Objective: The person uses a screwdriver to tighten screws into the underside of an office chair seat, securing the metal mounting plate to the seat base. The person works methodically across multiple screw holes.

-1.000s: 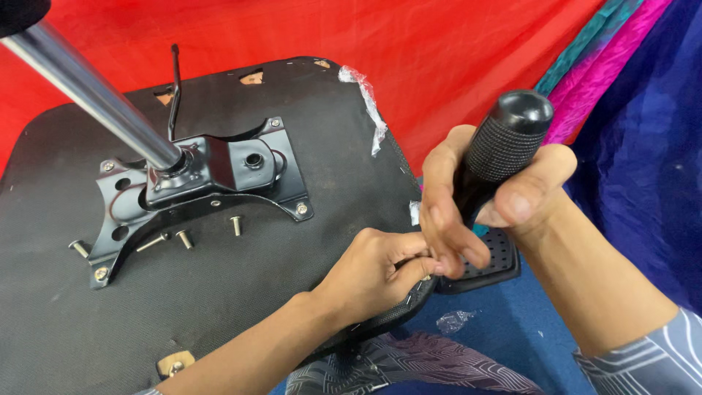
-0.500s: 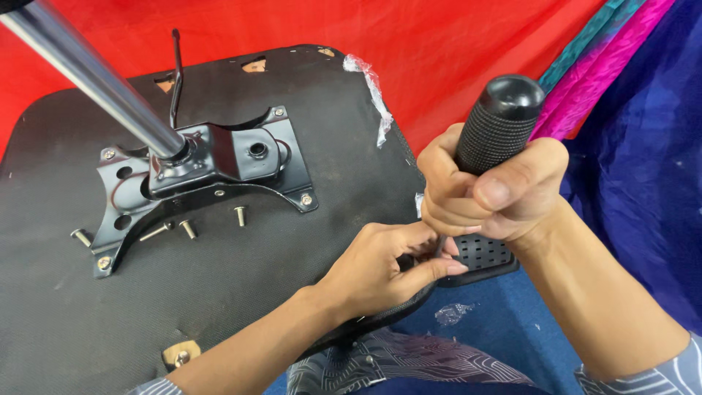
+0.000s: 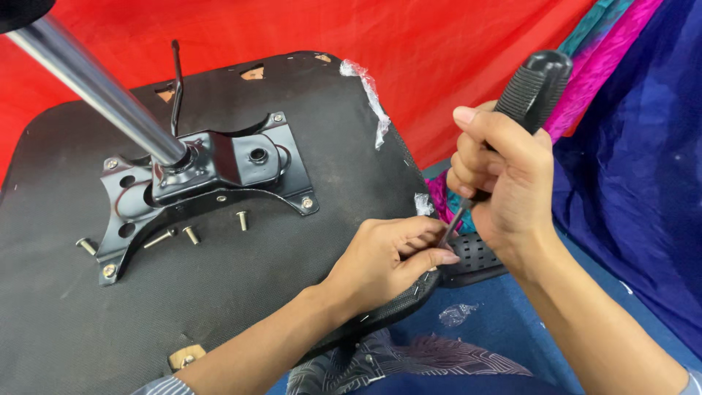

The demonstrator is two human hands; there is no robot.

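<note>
An upturned black chair seat [image 3: 219, 278] fills the left of the view, with a black metal mounting plate [image 3: 219, 175] and a chrome gas cylinder [image 3: 95, 88] fixed to it. My right hand [image 3: 504, 183] grips the black ribbed handle of a screwdriver [image 3: 530, 91], whose thin shaft slants down to the seat's right edge. My left hand [image 3: 391, 256] rests on that edge, fingers pinched around the shaft's tip. Whatever the tip touches is hidden by my fingers.
Several loose bolts [image 3: 191, 234] lie on the seat beside the plate. A black lever [image 3: 175, 80] stands up behind the plate. A perforated black part [image 3: 475, 260] sits under my right hand. Red cloth [image 3: 292, 36] hangs behind, blue and pink fabric [image 3: 636, 146] at the right.
My right hand has turned on the screwdriver handle and shifted slightly right. My left hand stays pinched at the tip. The view has drifted a little.
</note>
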